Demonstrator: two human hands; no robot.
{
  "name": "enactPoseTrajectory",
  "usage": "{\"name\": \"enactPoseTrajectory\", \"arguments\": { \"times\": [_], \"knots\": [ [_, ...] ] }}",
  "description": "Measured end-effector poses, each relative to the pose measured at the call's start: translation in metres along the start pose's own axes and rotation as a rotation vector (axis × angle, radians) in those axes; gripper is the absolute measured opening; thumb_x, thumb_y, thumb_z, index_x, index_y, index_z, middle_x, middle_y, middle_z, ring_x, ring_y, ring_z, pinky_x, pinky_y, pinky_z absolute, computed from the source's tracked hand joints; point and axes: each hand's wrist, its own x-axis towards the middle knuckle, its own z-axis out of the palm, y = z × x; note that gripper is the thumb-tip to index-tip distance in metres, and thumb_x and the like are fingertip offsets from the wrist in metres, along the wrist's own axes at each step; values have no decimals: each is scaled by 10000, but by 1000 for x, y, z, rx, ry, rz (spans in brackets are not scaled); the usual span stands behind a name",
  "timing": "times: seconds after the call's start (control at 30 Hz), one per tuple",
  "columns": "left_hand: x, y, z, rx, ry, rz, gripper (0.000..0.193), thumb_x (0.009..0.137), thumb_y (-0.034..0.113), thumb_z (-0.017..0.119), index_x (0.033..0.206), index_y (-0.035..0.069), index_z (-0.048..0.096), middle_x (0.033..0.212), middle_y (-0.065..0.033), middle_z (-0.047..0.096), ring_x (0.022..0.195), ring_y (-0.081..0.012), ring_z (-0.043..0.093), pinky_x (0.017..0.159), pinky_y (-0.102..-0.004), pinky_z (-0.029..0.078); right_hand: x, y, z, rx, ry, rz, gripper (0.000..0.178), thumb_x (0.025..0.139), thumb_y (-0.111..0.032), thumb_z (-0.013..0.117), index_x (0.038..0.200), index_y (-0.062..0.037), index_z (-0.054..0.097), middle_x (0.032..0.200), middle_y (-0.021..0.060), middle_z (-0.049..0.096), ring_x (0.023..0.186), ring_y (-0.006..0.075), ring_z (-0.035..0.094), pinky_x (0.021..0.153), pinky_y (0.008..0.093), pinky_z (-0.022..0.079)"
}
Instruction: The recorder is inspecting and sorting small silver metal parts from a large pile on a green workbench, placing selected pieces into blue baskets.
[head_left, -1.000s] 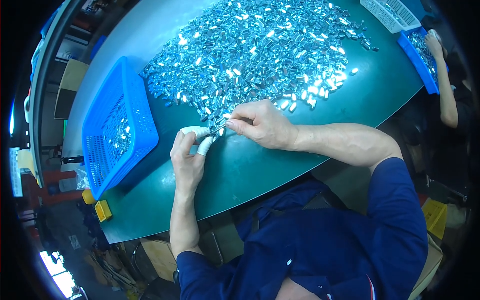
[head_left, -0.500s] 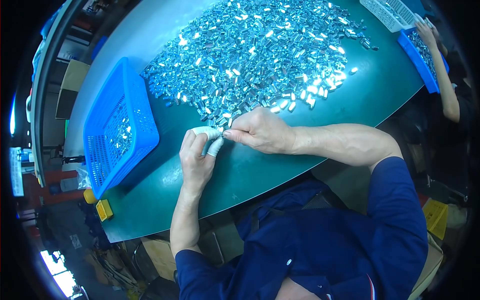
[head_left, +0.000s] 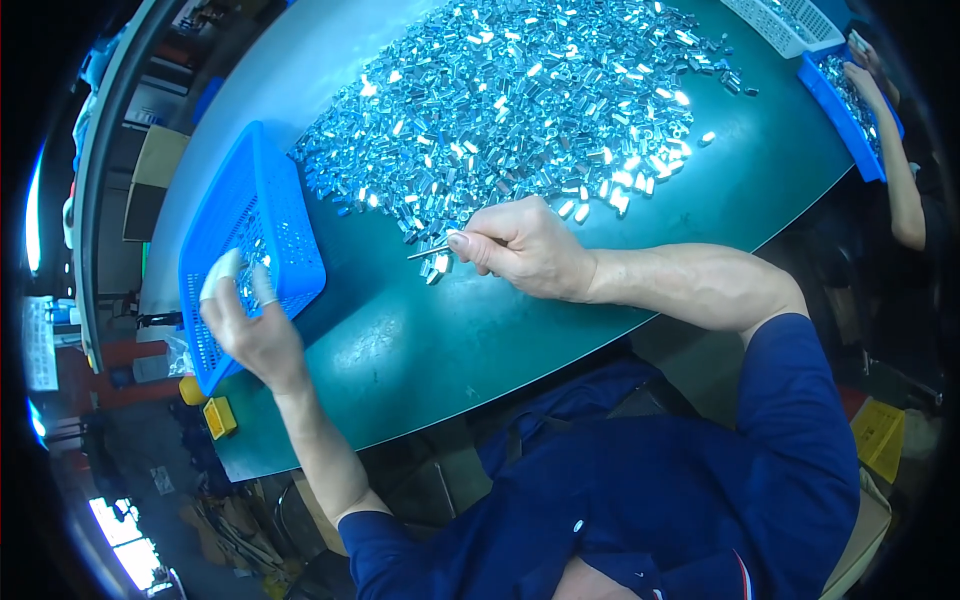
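Observation:
My right hand (head_left: pixel 530 250) is closed around a thin metal rod (head_left: pixel 426 253), its tip pointing left over the green table. Just below the tip, a few shiny metal hex sleeves (head_left: pixel 437 268) lie at the near edge of a large heap of the same pieces (head_left: pixel 520 120). Over the blue plastic basket (head_left: pixel 296 235) on the left is my left hand (head_left: pixel 255 335), slightly blurred. Its fingers are apart, with white covers on some of them, and I see nothing held. More metal pieces (head_left: pixel 256 240) lie inside the basket, partly hidden by those fingers.
A small yellow bin (head_left: pixel 220 418) sits at the table's left corner. At the far right, another person's hands (head_left: pixel 866 75) are over a blue basket (head_left: pixel 838 115) of metal pieces, beside a white basket (head_left: pixel 790 25). The table's curved front edge runs close to my body.
My left hand has gone from beside my right hand leftward to the blue basket, its fingers spreading. The right hand has barely moved, and its rod now shows. The other person's hands have shifted.

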Motion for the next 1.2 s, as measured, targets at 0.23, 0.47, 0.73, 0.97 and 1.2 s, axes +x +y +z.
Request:
{"name": "enactPoseTrajectory", "arguments": {
  "times": [0.23, 0.47, 0.73, 0.97, 1.2],
  "knots": [
    [-61, 57, 60, -474, -578, -13, 249, 849, 54, 788, 1089, 62, 722, 1049, -127, 691, 1004, -327, 668, 864, -420, 542, 2, -2, -1, 3, -5, 49, 371, 1051, -262, 630, 778, -18, 694, 640, 63, 655, 569, 139, 605, 538, 326, 474],
    [-66, 55, 60, -570, -706, -204, 283, 892, 4, 723, 1170, 59, 738, 951, -83, 648, 910, -224, 653, 821, -339, 525, 3, -3, -1, -3, -2, 44, 363, 1030, -263, 637, 757, -26, 669, 639, 108, 639, 572, 235, 620, 554, 377, 471],
    [-81, 48, 57, -1374, -810, -931, 279, 968, 13, 650, 1242, 2, 699, 1033, -30, 691, 867, -110, 637, 839, -254, 502, 0, 9, 4, -64, -48, 63, 279, 1011, -215, 671, 820, -12, 690, 713, 101, 665, 637, 221, 642, 597, 368, 483],
    [-83, 56, 52, -1651, -771, -1017, 229, 955, 52, 712, 1162, 44, 613, 1021, -85, 722, 863, -153, 712, 832, -286, 564, 2, 9, 3, -140, -39, 35, 229, 998, -196, 685, 866, -9, 706, 722, 119, 657, 638, 245, 636, 598, 376, 480],
    [-83, 70, 47, -1593, -832, -956, 191, 954, 52, 725, 1101, 62, 604, 1024, -97, 722, 872, -159, 693, 826, -281, 551, 0, 10, 6, -118, 21, -10, 187, 987, -188, 692, 944, -10, 728, 778, 115, 685, 673, 233, 656, 619, 368, 500]
  ]
}}
